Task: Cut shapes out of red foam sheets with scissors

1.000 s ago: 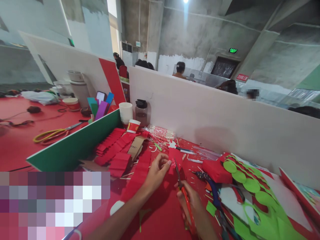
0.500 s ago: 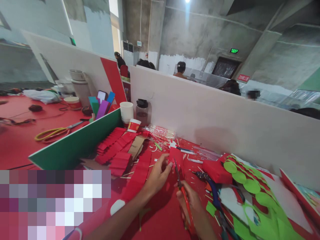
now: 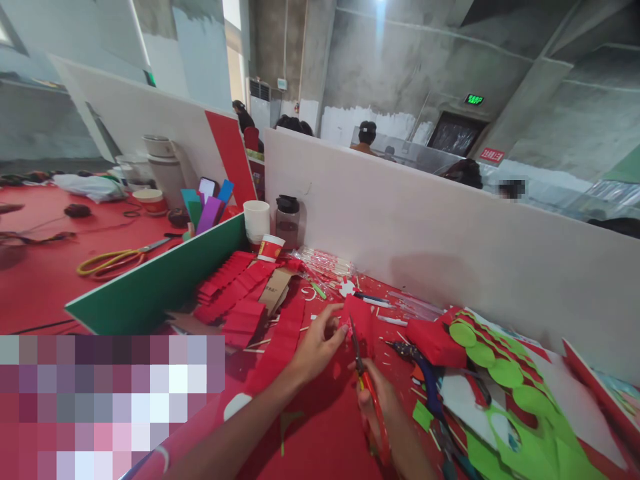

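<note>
My left hand (image 3: 320, 340) pinches the near left edge of a piece of red paper (image 3: 361, 313) between thumb and fingers. In my right hand (image 3: 375, 400) is a pair of scissors (image 3: 369, 383) with red handles, its dark blades pointing away from me and lying against the paper. Whether the blades are apart is hard to make out. Left of my hands lie folded red paper strips (image 3: 283, 343) and a stack of pleated red paper (image 3: 227, 277). A brown cardboard piece (image 3: 276, 290) rests among them.
A green divider (image 3: 160, 280) borders the left side, and a white board (image 3: 425, 227) stands behind. At right lie a blue glue gun (image 3: 425, 380), pliers (image 3: 450, 447), a red bundle (image 3: 435, 340) and green paper circles (image 3: 505, 372). Paper cups (image 3: 257, 220) and a bottle (image 3: 287, 220) stand at the back.
The whole view has shifted slightly, so things appear a little further right. Both hands keep their hold on the paper and the scissors, with little other visible movement.
</note>
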The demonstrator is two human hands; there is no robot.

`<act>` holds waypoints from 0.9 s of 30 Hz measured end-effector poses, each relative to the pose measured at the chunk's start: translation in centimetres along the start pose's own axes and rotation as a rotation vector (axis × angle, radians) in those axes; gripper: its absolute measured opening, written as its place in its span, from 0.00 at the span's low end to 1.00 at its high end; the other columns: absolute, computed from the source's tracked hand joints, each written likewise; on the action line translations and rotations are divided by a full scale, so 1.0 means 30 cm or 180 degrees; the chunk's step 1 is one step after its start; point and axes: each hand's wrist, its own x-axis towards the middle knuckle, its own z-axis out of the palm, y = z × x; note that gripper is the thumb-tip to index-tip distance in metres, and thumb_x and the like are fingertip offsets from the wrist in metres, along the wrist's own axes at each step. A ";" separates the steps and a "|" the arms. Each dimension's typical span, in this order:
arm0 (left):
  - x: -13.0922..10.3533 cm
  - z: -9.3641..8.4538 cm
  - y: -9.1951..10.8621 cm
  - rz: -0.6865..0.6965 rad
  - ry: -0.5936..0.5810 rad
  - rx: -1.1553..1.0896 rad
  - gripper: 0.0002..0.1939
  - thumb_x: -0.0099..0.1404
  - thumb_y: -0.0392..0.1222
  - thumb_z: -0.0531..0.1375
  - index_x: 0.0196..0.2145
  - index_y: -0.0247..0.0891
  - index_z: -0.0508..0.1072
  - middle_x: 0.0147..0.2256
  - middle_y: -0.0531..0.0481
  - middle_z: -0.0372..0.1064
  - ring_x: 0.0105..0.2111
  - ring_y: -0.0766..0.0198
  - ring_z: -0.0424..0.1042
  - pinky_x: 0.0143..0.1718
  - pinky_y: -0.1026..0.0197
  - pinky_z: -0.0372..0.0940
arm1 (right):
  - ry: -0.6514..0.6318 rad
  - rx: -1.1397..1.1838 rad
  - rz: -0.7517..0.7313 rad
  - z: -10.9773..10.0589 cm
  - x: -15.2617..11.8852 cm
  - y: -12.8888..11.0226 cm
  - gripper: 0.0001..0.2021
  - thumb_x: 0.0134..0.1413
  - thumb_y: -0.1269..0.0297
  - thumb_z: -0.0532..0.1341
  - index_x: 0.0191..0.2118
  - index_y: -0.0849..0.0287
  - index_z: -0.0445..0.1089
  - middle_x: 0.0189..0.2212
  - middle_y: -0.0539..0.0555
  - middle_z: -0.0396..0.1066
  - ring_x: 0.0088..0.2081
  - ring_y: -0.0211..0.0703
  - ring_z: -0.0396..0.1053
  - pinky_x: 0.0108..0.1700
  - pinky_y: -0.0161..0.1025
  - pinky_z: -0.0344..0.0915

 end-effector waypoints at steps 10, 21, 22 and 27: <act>0.000 -0.007 -0.009 0.0032 0.0002 0.0115 0.24 0.66 0.49 0.60 0.56 0.35 0.64 0.26 0.57 0.63 0.28 0.65 0.66 0.33 0.63 0.61 | 0.0192 0.0139 0.0239 0.013 -0.018 -0.038 0.38 0.53 0.27 0.54 0.50 0.59 0.71 0.22 0.46 0.57 0.21 0.36 0.53 0.22 0.31 0.55; -0.001 -0.002 -0.001 -0.0004 0.0076 0.0053 0.25 0.66 0.49 0.60 0.56 0.35 0.64 0.26 0.58 0.62 0.27 0.66 0.65 0.32 0.64 0.61 | 0.0317 0.0554 0.0680 0.038 -0.023 -0.071 0.36 0.50 0.28 0.59 0.50 0.56 0.71 0.21 0.44 0.58 0.16 0.32 0.52 0.15 0.27 0.53; 0.000 -0.002 -0.003 -0.0001 0.0074 0.0052 0.25 0.66 0.49 0.60 0.56 0.35 0.64 0.26 0.58 0.62 0.28 0.66 0.65 0.32 0.64 0.61 | 0.0374 0.0526 0.0673 0.039 -0.025 -0.073 0.36 0.50 0.29 0.59 0.51 0.56 0.71 0.22 0.45 0.59 0.16 0.32 0.52 0.15 0.27 0.53; 0.003 -0.002 -0.006 0.0006 0.0072 0.0012 0.25 0.66 0.49 0.60 0.56 0.35 0.63 0.26 0.58 0.62 0.27 0.66 0.65 0.31 0.64 0.61 | 0.0350 0.0584 0.0823 0.043 -0.036 -0.089 0.37 0.51 0.28 0.58 0.53 0.55 0.70 0.18 0.42 0.55 0.15 0.32 0.52 0.14 0.26 0.52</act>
